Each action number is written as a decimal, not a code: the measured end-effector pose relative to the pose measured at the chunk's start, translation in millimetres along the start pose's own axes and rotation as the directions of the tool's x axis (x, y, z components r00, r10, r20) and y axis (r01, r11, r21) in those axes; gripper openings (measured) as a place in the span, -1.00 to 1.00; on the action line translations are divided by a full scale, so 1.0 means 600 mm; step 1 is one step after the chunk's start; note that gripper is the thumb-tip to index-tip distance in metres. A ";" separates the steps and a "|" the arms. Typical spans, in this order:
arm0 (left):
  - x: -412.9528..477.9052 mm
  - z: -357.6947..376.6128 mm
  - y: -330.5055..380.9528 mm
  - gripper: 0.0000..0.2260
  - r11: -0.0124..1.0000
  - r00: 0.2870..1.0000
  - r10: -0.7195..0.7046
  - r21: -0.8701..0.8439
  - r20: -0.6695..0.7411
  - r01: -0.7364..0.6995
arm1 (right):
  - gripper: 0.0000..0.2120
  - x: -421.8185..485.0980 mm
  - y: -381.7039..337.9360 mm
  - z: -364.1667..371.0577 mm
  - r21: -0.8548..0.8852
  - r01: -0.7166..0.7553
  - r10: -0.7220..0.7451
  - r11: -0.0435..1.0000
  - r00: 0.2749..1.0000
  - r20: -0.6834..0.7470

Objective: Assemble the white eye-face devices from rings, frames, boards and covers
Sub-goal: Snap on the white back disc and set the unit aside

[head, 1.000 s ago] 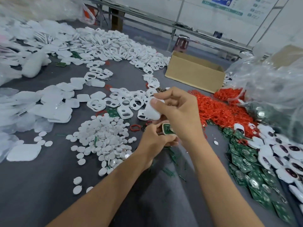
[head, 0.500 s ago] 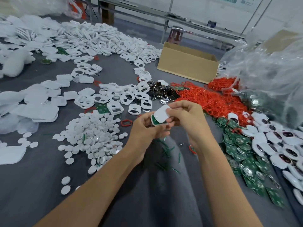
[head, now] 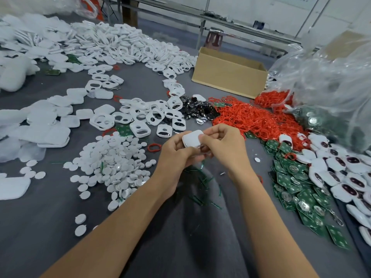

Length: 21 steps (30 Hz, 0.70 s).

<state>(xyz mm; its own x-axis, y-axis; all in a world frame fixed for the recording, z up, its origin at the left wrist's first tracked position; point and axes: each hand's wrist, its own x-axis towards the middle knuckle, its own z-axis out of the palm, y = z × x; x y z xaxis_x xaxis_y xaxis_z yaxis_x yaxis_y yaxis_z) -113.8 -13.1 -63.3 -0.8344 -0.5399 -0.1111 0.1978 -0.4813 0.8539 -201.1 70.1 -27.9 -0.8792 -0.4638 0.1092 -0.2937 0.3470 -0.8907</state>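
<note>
I see the left hand (head: 176, 153) cupping the device (head: 191, 138) from below with curled fingers, while the right hand (head: 224, 149) pinches its upper right edge, above the table's (head: 180, 243) middle. Discs (head: 112, 163) crowd the left and boards (head: 297, 187) the right; bare grey cloth lies open toward me.

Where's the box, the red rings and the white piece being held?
box (head: 228, 77): head view, front wall.
red rings (head: 251, 119): head view, middle of pile.
white piece (head: 191, 138): head view, flat top.
</note>
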 end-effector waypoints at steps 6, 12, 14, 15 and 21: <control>0.002 0.001 -0.004 -0.80 0.999 0.999 0.023 0.040 -0.037 -0.021 | -0.95 0.000 0.006 0.002 -0.238 0.140 -0.152 0.961 0.988 -0.035; -0.001 0.001 -0.003 -0.81 0.998 0.999 0.030 0.054 -0.028 -0.028 | -0.91 0.003 0.010 -0.008 -0.189 0.137 -0.143 0.972 0.990 -0.015; -0.003 0.002 -0.001 -0.82 0.999 1.000 0.026 0.042 -0.010 -0.025 | -0.88 0.005 0.012 -0.012 -0.151 0.125 -0.129 0.981 0.991 -0.022; -0.004 0.002 0.000 -0.81 0.999 1.000 0.021 0.038 -0.002 -0.021 | -0.88 0.006 0.013 -0.013 -0.116 0.099 -0.102 0.988 0.995 -0.020; -0.010 0.003 0.002 -0.79 0.998 0.999 0.020 0.063 0.039 -0.023 | -0.84 0.004 0.011 -0.021 0.124 -0.130 0.094 0.984 0.960 0.263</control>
<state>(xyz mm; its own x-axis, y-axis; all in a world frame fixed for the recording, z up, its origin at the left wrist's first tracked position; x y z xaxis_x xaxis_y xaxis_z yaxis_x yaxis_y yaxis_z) -109.4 -9.3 -60.5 -0.8495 -0.5225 -0.0739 0.1842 -0.4248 0.8864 -209.6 81.7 -27.7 -0.7729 -0.6273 -0.0952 -0.1277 0.3007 -0.9451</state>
